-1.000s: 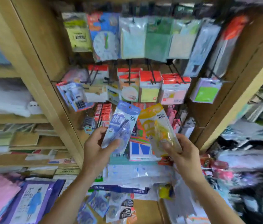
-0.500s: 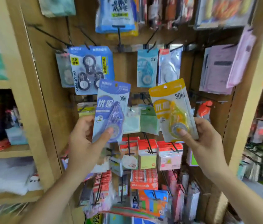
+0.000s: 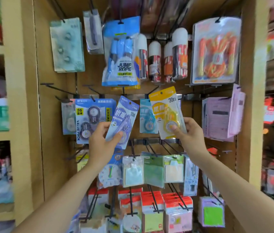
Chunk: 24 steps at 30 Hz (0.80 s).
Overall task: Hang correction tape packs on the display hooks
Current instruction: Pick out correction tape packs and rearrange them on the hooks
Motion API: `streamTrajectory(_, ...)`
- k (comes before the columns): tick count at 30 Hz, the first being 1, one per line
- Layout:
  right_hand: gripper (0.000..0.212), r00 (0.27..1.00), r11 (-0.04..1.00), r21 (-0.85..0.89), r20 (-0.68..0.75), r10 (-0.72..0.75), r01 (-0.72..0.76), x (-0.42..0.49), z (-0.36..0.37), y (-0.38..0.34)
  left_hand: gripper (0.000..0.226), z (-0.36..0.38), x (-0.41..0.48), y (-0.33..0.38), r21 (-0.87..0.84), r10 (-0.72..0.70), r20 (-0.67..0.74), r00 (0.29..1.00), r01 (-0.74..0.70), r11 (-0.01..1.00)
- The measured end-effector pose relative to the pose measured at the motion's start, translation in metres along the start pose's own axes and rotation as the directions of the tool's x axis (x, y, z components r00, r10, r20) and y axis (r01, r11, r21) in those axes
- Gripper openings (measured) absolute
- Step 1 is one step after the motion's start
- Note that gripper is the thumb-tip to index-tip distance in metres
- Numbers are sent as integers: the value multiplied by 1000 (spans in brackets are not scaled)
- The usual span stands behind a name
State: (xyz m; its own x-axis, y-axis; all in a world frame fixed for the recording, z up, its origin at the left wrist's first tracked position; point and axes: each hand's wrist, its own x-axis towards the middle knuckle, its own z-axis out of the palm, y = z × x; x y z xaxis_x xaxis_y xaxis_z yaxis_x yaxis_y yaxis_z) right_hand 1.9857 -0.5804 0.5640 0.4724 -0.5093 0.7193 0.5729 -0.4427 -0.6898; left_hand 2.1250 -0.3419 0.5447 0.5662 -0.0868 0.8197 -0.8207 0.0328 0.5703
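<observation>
The whole wooden display bay (image 3: 52, 115) sits lower in the view than a second ago, when the sticky-note rows filled the middle; now the metal rail (image 3: 188, 96) carrying the correction-tape hooks crosses the centre, so the person faces the row the task needs; on that rail a blue value pack (image 3: 90, 118) and a teal pack (image 3: 147, 116) already hang, with a bare hook (image 3: 57, 89) off to the left and the jump rope pack (image 3: 121, 52) above; the two loose packs have come up with the view, from low down in front of the bottom shelves to the height of this row; the yellow pack (image 3: 166, 111) now stands nearly upright with its top edge overlapping the rail, just right of the teal pack, whereas half a second ago it stood below that row; the blue pack (image 3: 122, 120) leans to the right between the value pack and the teal pack, its top just under the rail; the left hand (image 3: 102, 142) pinches the blue pack at its lower end, thumb on the front; the right hand (image 3: 190, 133) pinches the yellow pack likewise; neither hang hole is on a hook yet, so I judge the threading comes next, the yellow pack being nearer.
</observation>
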Motion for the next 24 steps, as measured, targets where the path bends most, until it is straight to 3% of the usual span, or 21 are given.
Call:
streamTrajectory(8, 25, 990, 992, 17, 59, 125, -126, 23, 8, 44, 23, 20, 21, -20, 200, -66, 123, 990, 40, 979)
streamTrajectory(14, 24, 978, 994, -50, 180, 108, -101, 22, 0, 56, 22, 16, 25, -27, 146, -82, 150, 985, 60, 988)
streamTrajectory(24, 24, 986, 992, 79, 139, 92, -103, 34, 14, 43, 22, 14, 20, -31, 178, -52, 154, 987, 24, 984)
